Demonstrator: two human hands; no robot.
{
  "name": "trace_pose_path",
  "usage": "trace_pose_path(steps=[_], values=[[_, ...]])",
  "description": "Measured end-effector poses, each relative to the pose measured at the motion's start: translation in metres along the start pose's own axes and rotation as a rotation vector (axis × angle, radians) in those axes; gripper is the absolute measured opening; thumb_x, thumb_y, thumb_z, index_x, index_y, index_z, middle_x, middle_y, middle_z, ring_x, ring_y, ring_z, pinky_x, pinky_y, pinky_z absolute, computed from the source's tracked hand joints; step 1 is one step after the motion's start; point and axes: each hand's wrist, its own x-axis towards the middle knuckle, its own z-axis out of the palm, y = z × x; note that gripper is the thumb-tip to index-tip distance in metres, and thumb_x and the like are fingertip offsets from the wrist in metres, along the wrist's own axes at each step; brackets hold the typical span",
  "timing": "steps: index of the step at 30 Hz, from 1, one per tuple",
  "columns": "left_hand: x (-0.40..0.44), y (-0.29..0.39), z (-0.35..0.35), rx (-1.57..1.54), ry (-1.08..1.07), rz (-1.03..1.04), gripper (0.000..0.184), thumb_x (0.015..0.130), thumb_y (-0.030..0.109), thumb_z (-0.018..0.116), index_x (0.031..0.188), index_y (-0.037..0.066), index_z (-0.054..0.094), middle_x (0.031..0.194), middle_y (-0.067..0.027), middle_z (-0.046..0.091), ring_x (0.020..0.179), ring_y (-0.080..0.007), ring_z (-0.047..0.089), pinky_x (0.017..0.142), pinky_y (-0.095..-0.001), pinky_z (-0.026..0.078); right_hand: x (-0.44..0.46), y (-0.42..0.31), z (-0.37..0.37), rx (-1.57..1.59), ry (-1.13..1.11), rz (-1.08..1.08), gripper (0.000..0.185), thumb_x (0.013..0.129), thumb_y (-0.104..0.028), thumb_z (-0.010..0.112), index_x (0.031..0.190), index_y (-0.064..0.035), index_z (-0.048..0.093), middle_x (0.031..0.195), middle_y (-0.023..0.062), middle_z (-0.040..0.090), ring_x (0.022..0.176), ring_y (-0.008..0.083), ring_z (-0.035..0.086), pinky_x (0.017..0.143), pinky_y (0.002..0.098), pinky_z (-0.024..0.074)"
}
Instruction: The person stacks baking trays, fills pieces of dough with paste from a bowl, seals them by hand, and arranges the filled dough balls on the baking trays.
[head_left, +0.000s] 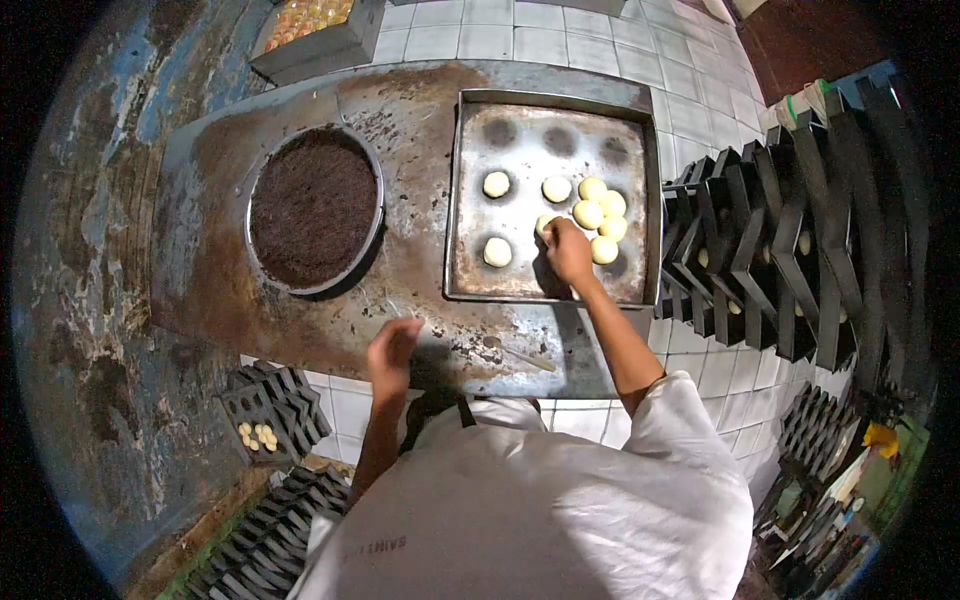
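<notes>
My right hand, the nearer, is pinching a round dough ball at its fingertips inside the tray; the clustered balls are lying just rightward. My left hand is hovering leftward, too blurred to tell its opening.

A bakery workroom is shown: dough balls are held in a metal tray, beside which black trays are stacked.
</notes>
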Motion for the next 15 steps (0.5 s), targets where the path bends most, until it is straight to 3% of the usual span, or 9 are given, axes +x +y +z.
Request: trace_pose_path(steps=[1, 2, 4, 6, 8, 11, 12, 14, 15], values=[[0.012, -0.001, 0.011, -0.044, -0.077, 0.106, 0.024, 0.102, 0.017, 0.061, 0.113, -0.003, 0.068, 0.114, -0.0101, 0.067, 0.107, -0.018, 0.062, 0.098, -0.031, 0.047, -0.003, 0.002, -0.01, 0.349, 0.006, 0.108, 0.023, 0.09, -0.022, 0.07, 0.103, -0.0039, 0.066, 0.092, 0.0134, 0.066, 0.085, 0.0288, 0.064, 0.071, 0.04, 0.0495], [0.024, 0.012, 0.025, -0.033, -0.126, 0.057, 0.024, 0.102, 0.016, 0.061, 0.114, -0.004, 0.067, 0.115, -0.0104, 0.068, 0.108, -0.0179, 0.062, 0.098, -0.0315, 0.047, -0.007, 0.003, -0.022, 0.699, 0.014, 0.214, 0.022, 0.092, -0.022, 0.069, 0.103, -0.0028, 0.066, 0.09, 0.0116, 0.068, 0.081, 0.025, 0.065, 0.07, 0.037, 0.0493], [0.047, 0.027, 0.061, -0.085, -0.206, -0.036, 0.026, 0.102, 0.017, 0.061, 0.119, -0.003, 0.066, 0.117, -0.0092, 0.068, 0.107, -0.0159, 0.062, 0.095, -0.0304, 0.049, -0.027, -0.013, -0.066, 1.267, -0.199, 0.396, 0.016, 0.099, -0.019, 0.063, 0.103, -0.0044, 0.065, 0.093, -0.0015, 0.066, 0.08, 0.0108, 0.059, 0.071, 0.0267, 0.047], [0.06, 0.03, 0.095, -0.149, -0.241, -0.08, 0.028, 0.102, 0.019, 0.061, 0.122, -0.001, 0.065, 0.117, -0.0076, 0.069, 0.106, -0.0139, 0.062, 0.092, -0.0289, 0.049, -0.054, -0.046, -0.115, 1.611, -0.273, 0.47, 0.015, 0.1, -0.018, 0.062, 0.109, -0.0064, 0.064, 0.095, -0.0006, 0.067, 0.083, 0.0099, 0.06, 0.075, 0.0255, 0.0468], [0.061, 0.036, 0.119, -0.5, -0.371, -0.272, 0.026, 0.102, 0.018, 0.062, 0.118, -0.003, 0.065, 0.114, -0.0104, 0.069, 0.104, -0.014, 0.063, 0.092, -0.03, 0.051, -0.079, -0.074, -0.132, 1.86, -0.256, 0.498, 0.019, 0.101, -0.018, 0.061, 0.116, -0.0068, 0.062, 0.102, 0.0023, 0.069, 0.093, 0.012, 0.063, 0.084, 0.0282, 0.0476], [0.046, 0.043, 0.133, -0.705, -0.365, -0.303, 0.025, 0.102, 0.016, 0.062, 0.12, -0.002, 0.063, 0.112, -0.0075, 0.069, 0.101, -0.0118, 0.063, 0.09, -0.0276, 0.05, -0.1, -0.101, -0.124, 1.867, -0.072, 0.651, 0.027, 0.103, -0.029, 0.058, 0.116, -0.0051, 0.064, 0.103, 0.0032, 0.069, 0.097, 0.0138, 0.063, 0.091, 0.0304, 0.048], [0.042, 0.042, 0.133, -0.7, -0.373, -0.317, 0.025, 0.102, 0.016, 0.062, 0.12, -0.002, 0.063, 0.112, -0.0075, 0.069, 0.101, -0.0118, 0.063, 0.09, -0.0276, 0.05, -0.102, -0.118, -0.125, 1.786, 0.02, 0.694, 0.034, 0.105, -0.036, 0.056, 0.105, -0.0033, 0.066, 0.096, 0.0055, 0.069, 0.089, 0.0153, 0.062, 0.084, 0.0319, 0.0484], [0.032, 0.035, 0.131, -0.563, -0.376, -0.206, 0.024, 0.101, 0.015, 0.063, 0.12, -0.002, 0.062, 0.11, -0.0052, 0.069, 0.099, -0.0114, 0.064, 0.09, -0.0268, 0.05, -0.103, -0.135, -0.081, 1.228, 0.314, 0.654, 0.041, 0.105, -0.038, 0.053, 0.094, -0.0008, 0.065, 0.086, 0.0074, 0.067, 0.079, 0.0161, 0.058, 0.076, 0.0333, 0.0473], [0.029, 0.026, 0.13, -0.607, -0.423, -0.226, 0.028, 0.103, 0.016, 0.06, 0.123, -0.003, 0.059, 0.114, -0.0069, 0.068, 0.104, -0.014, 0.065, 0.095, -0.0299, 0.05, -0.104, -0.148, -0.068, 1.158, 0.382, 0.646, 0.043, 0.106, -0.038, 0.052, 0.091, 0.0003, 0.064, 0.082, 0.0071, 0.064, 0.077, 0.0158, 0.055, 0.073, 0.0332, 0.0464]])
